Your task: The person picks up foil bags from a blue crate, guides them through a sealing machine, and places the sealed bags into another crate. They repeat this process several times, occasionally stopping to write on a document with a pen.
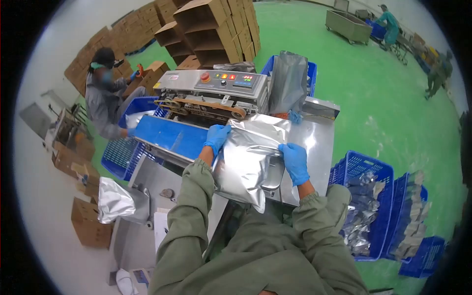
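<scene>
A large silver foil bag (248, 164) lies between my two blue-gloved hands, at the right end of the sealing machine (211, 86). My left hand (217, 138) grips the bag's upper left edge, close to the machine's belts. My right hand (295, 162) pinches its right edge. Under the bag is a steel surface (312, 142), with part of a metal plate showing at the bag's lower right. The machine's blue conveyor (172, 135) runs to the left of the bag. A grey foil bag (287, 83) stands upright behind it.
Another silver bag (123, 200) rests on the lower left table (137, 246). Blue crates (376, 211) with foil bags stand at the right. A co-worker (105, 93) sits at the left beside a blue crate (118, 157). Cardboard boxes (211, 34) are stacked behind the machine.
</scene>
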The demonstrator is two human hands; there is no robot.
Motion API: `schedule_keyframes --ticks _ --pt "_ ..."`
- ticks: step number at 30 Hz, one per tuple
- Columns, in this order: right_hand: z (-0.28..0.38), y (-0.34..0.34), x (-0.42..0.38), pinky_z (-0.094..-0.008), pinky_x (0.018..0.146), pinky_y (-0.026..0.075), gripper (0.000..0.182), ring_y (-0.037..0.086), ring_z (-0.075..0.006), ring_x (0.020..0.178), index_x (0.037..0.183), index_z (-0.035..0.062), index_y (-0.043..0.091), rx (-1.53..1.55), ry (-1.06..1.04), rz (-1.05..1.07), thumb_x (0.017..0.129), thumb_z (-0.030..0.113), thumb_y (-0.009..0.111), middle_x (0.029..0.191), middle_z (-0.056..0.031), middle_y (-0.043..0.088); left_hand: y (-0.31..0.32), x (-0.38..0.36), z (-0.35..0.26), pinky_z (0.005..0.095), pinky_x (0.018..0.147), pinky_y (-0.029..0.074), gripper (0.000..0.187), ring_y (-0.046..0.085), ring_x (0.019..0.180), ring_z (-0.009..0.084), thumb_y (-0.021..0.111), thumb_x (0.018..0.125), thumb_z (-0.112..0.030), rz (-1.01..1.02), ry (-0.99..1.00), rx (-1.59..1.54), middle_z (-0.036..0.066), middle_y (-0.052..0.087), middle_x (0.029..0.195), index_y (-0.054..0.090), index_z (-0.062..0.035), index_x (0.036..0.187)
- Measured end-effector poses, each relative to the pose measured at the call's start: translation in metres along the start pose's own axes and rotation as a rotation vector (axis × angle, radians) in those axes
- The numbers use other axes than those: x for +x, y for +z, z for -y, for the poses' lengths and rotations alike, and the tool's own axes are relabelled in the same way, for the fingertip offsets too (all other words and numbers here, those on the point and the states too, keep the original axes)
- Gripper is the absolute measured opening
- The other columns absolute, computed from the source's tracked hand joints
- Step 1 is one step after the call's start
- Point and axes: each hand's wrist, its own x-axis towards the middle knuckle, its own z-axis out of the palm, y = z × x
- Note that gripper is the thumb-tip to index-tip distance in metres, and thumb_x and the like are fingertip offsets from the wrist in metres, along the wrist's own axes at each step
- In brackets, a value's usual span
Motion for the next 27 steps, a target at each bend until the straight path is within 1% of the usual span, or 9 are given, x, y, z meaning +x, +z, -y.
schedule_keyframes --ticks 8,12,15,16,19,22,23,24,27 --pt "0.012 0.068 0.025 -0.0363 0.057 0.044 0.032 0.055 -0.0235 0.053 0.069 -0.0016 0.064 -0.051 -0.059 0.177 0.076 0.030 0.060 0.063 -0.0174 0.059 -0.071 0.011 0.011 0.0353 0.069 0.047 0.038 0.063 0.070 0.0249 0.059 0.083 -0.034 -0.186 0.062 0.368 0.015 0.067 0.079 0.067 0.0024 0.087" --pt "-0.008 0.121 0.035 -0.0410 0.052 0.048 0.021 0.061 -0.0304 0.057 0.064 0.0059 0.068 -0.424 -0.568 0.107 0.074 0.022 0.057 0.061 -0.0163 0.061 -0.070 -0.029 -0.031 0.0327 0.075 0.047 0.031 0.061 0.078 0.0224 0.056 0.089 -0.024 -0.403 0.375 0.337 0.015 0.066 0.088 0.064 0.0041 0.098" --pt "-0.008 0.096 0.018 -0.0426 0.052 0.047 0.016 0.060 -0.0313 0.059 0.064 0.0054 0.065 -0.378 -0.777 -0.055 0.073 0.012 0.054 0.066 -0.0161 0.062 -0.040 -0.087 -0.094 0.0281 0.083 0.046 0.025 0.060 0.091 0.0185 0.054 0.090 -0.016 -0.203 0.317 0.322 0.012 0.065 0.100 0.062 0.0042 0.102" --pt "0.002 0.046 -0.002 -0.0414 0.057 0.048 0.013 0.060 -0.0306 0.063 0.067 0.0072 0.065 -0.360 -0.724 -0.139 0.073 0.012 0.055 0.068 -0.0130 0.062 -0.026 -0.107 -0.109 0.0285 0.085 0.046 0.024 0.060 0.093 0.0184 0.052 0.091 -0.013 -0.128 0.527 0.524 0.012 0.064 0.102 0.062 0.0061 0.102" --pt "-0.014 -0.086 -0.045 -0.0364 0.066 0.049 0.012 0.061 -0.0282 0.072 0.074 0.0084 0.067 -0.067 -0.350 -0.283 0.073 0.008 0.055 0.080 -0.0090 0.065 0.024 -0.129 -0.105 0.0270 0.083 0.045 0.018 0.058 0.090 0.0159 0.052 0.092 -0.010 0.017 0.309 -0.026 0.009 0.063 0.096 0.063 0.0040 0.096" --pt "-0.127 -0.230 -0.081 -0.0351 0.073 0.049 0.020 0.062 -0.0275 0.078 0.084 0.0101 0.069 -0.706 -0.044 -0.549 0.076 0.006 0.051 0.084 -0.0146 0.065 0.053 -0.132 -0.096 0.0282 0.086 0.043 0.016 0.058 0.092 0.0162 0.052 0.090 -0.008 0.136 0.398 0.053 0.008 0.064 0.095 0.065 0.0020 0.094" --pt "-0.204 -0.273 -0.103 -0.0376 0.075 0.048 0.020 0.061 -0.0312 0.081 0.089 0.0080 0.068 -1.022 0.143 -0.482 0.077 0.014 0.053 0.088 -0.0167 0.065 0.064 -0.134 -0.102 0.0282 0.086 0.043 0.016 0.058 0.092 0.0162 0.052 0.090 -0.008 0.146 0.397 0.058 0.008 0.064 0.095 0.065 0.0020 0.094" --pt "-0.214 -0.295 -0.132 -0.0413 0.079 0.047 0.028 0.061 -0.0357 0.088 0.090 0.0048 0.066 -0.379 0.784 -0.798 0.077 0.027 0.055 0.096 -0.0180 0.064 0.075 -0.141 -0.112 0.0284 0.087 0.042 0.016 0.058 0.093 0.0165 0.053 0.090 -0.008 0.170 0.396 0.096 0.008 0.064 0.096 0.065 0.0018 0.094" --pt "-0.314 -0.310 -0.187 -0.0435 0.090 0.044 0.049 0.057 -0.0384 0.104 0.104 0.0014 0.064 -0.497 1.058 -0.511 0.076 0.041 0.055 0.108 -0.0224 0.061 0.102 -0.146 -0.129 0.0290 0.088 0.042 0.015 0.057 0.095 0.0170 0.054 0.089 -0.007 0.227 0.377 0.141 0.009 0.064 0.100 0.065 0.0016 0.094"
